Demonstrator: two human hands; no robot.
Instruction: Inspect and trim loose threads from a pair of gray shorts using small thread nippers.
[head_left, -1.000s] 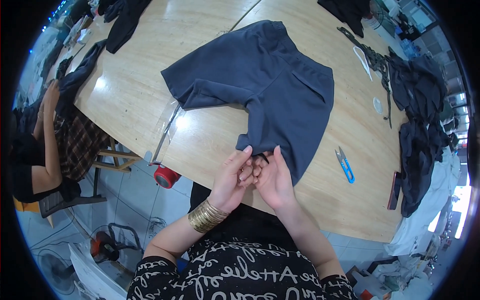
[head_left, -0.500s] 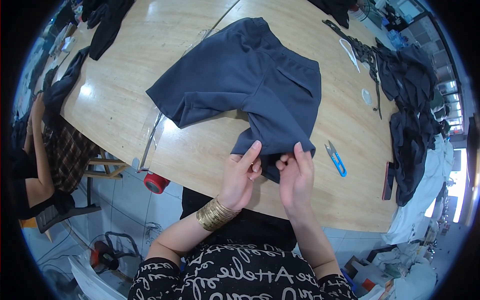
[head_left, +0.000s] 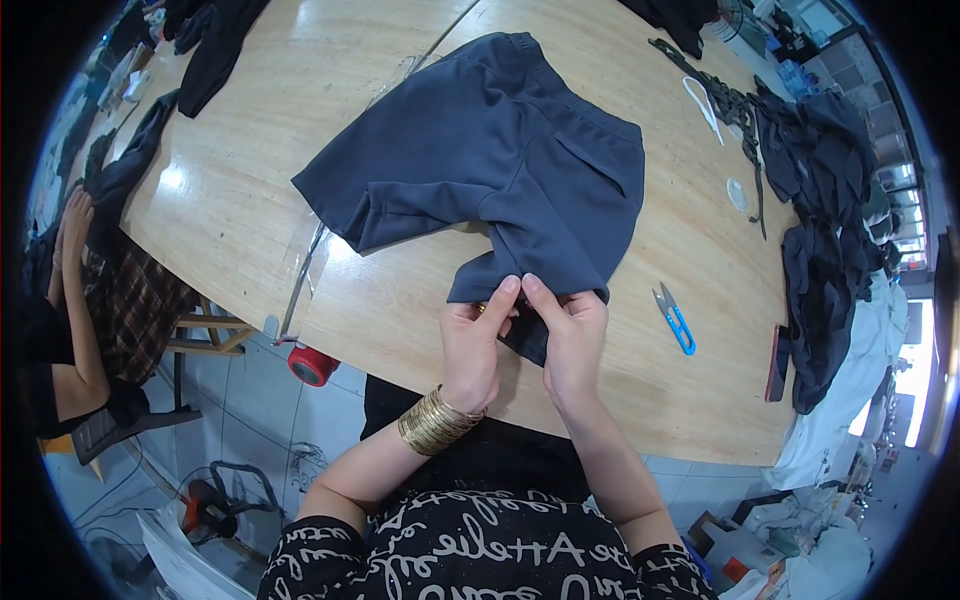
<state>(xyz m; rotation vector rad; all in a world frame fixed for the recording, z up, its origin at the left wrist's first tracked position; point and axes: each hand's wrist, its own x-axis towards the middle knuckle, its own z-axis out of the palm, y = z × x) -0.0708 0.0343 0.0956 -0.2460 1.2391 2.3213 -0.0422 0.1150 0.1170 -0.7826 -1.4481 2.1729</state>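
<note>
- Far left, another person's hands (head_left: pixel 76 215) are by some dark cloth (head_left: pixel 130 170) at the tabletop's (head_left: pixel 225 215) left edge
- your dark shorts (head_left: pixel 500 150) lie mid-tabletop, one leg running down toward the near edge
- your left hand (head_left: pixel 472 350) has that leg's hem pinched, thumb on top, fingers mostly hidden
- your right hand (head_left: pixel 578 345) is pinching it too, thumbs almost together
- blue snips (head_left: pixel 677 322) right of the shorts, blades toward the far edge
- phone-like slab (head_left: pixel 776 364) near the right edge

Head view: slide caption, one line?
Left hand and right hand pinch one leg hem of dark shorts on a wooden table, blue snips lying to the right.
</note>
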